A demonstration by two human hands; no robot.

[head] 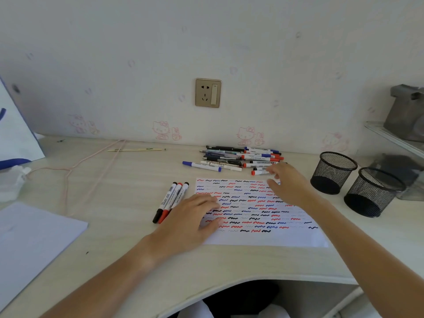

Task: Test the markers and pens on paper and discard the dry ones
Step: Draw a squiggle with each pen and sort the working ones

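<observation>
A white test paper (286, 235) covered in red, blue and black squiggles lies on the desk. My left hand (192, 219) rests flat on its left edge, fingers straight. My right hand (286, 182) hovers over the paper's top right corner, its fingertips at a red-capped marker (258, 172); whether it grips the marker is unclear. Behind the paper lies a pile of markers and pens (238, 158). Three markers (172, 199) with black and red caps lie side by side left of the paper.
Two black mesh pen cups (332, 173) (372, 192) stand at the right. A stack of blank paper (34, 237) sits at the left. A pink cord (91, 166) and a pencil (135, 149) lie at the back; crumpled tissue (11, 182) at far left.
</observation>
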